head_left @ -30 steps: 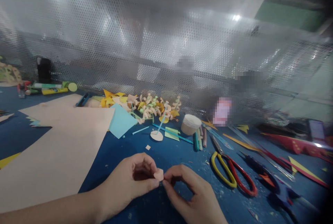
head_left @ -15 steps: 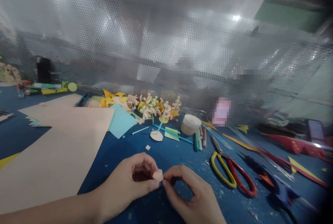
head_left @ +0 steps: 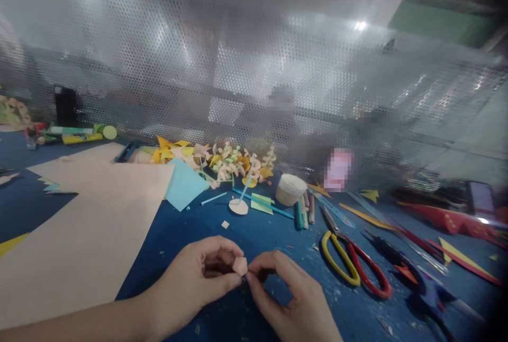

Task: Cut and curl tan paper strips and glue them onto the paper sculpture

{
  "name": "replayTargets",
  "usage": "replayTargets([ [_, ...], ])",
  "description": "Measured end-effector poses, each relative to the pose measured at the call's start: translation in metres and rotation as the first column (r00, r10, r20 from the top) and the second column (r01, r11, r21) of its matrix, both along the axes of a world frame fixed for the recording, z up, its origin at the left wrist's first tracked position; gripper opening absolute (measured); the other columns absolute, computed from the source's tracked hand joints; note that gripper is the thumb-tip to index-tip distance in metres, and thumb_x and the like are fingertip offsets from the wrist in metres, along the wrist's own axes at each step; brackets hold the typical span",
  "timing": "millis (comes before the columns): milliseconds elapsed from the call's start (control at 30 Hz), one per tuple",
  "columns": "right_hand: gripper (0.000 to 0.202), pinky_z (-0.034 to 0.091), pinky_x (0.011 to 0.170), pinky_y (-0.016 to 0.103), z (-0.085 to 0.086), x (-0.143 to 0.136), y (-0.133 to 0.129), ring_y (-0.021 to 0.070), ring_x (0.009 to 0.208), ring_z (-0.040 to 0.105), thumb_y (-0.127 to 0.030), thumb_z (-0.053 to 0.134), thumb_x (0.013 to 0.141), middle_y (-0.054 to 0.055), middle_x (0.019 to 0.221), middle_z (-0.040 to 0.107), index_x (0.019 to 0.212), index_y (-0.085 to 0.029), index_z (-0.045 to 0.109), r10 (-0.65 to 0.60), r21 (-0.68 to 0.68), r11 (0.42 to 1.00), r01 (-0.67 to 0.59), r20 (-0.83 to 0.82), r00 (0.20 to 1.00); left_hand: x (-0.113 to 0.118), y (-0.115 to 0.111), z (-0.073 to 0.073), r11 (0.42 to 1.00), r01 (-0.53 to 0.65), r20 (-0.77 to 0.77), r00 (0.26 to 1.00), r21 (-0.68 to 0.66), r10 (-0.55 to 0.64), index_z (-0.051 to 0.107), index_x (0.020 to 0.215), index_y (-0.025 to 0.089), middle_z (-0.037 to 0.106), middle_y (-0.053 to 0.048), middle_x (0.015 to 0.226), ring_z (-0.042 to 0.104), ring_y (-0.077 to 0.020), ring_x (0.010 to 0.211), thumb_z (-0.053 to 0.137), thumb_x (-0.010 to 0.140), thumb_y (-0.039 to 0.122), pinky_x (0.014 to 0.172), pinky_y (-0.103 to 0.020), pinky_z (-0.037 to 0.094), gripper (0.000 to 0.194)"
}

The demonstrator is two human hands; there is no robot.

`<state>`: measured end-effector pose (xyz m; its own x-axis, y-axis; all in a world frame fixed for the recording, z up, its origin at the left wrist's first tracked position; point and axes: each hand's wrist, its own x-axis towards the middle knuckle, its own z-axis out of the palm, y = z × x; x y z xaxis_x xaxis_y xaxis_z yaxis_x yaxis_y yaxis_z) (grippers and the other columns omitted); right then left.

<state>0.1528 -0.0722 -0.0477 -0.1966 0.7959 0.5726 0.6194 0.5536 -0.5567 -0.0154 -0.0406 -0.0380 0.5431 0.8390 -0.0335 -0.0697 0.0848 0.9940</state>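
Observation:
Between the thumb and fingers of my left hand (head_left: 202,273) is a small peach paper piece (head_left: 239,266) with angled edges. My right hand (head_left: 291,291) is closed in a pinch at the right edge of that piece; what its fingertips hold, if anything, is too small to make out. Beyond my hands lie a tiny square paper scrap (head_left: 225,224) and a pale paper oval (head_left: 238,206) with a blue strip standing from it. Scissors (head_left: 339,257) with one yellow and one red handle rest to the right of my right hand.
Large peach paper sheets (head_left: 99,225) cover the left side, with a blue sheet (head_left: 184,186) beside them. Curled paper pieces (head_left: 226,164) are heaped at the back. A white-lidded tub (head_left: 291,189) stands near rolled paper sticks (head_left: 305,212). A blue tool (head_left: 424,284) lies far right.
The peach paper piece has turned slightly in my left fingers, showing its angled outline more. Both hands stay in nearly the same place.

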Motion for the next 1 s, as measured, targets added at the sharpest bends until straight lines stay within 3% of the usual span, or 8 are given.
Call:
replayTargets([
  [267, 0.01, 0.049, 0.058, 0.017, 0.002, 0.003, 0.001, 0.01, 0.061, 0.06, -0.013, 0.052, 0.077, -0.002, 0.068, 0.063, 0.077, -0.022, 0.058, 0.02, -0.009, 1.0, -0.019, 0.044, 0.999, -0.001, 0.001, 0.001, 1.0, -0.024, -0.015, 1.0, -0.007, 0.024, 0.059, 0.08, 0.017, 0.061, 0.003, 0.075, 0.057, -0.012, 0.075, 0.064, 0.067, 0.014, 0.075, -0.025, 0.043, 0.014],
  [633, 0.01, 0.047, 0.055, 0.017, -0.004, -0.003, 0.0, 0.0095, 0.057, 0.058, -0.013, 0.052, 0.073, -0.003, 0.064, 0.062, 0.07, -0.021, 0.058, -0.022, -0.052, 0.998, 0.02, -0.046, 0.999, -0.002, 0.0, -0.001, 1.0, -0.012, 0.02, 1.0, -0.015, 0.012, 0.058, 0.077, 0.017, 0.061, 0.003, 0.072, 0.057, -0.0114, 0.072, 0.066, 0.066, 0.017, 0.073, -0.025, 0.042, 0.013],
  [1000, 0.012, 0.044, 0.048, 0.017, -0.004, -0.008, 0.0, 0.0086, 0.05, 0.053, -0.01, 0.047, 0.068, -0.004, 0.057, 0.056, 0.065, -0.021, 0.053, -0.033, 0.046, 0.998, 0.034, -0.018, 0.999, -0.002, -0.001, 0.001, 1.0, 0.019, 0.008, 1.0, -0.024, -0.019, 0.057, 0.075, 0.017, 0.059, 0.004, 0.068, 0.057, -0.0113, 0.069, 0.065, 0.065, 0.013, 0.071, -0.025, 0.041, 0.013],
])
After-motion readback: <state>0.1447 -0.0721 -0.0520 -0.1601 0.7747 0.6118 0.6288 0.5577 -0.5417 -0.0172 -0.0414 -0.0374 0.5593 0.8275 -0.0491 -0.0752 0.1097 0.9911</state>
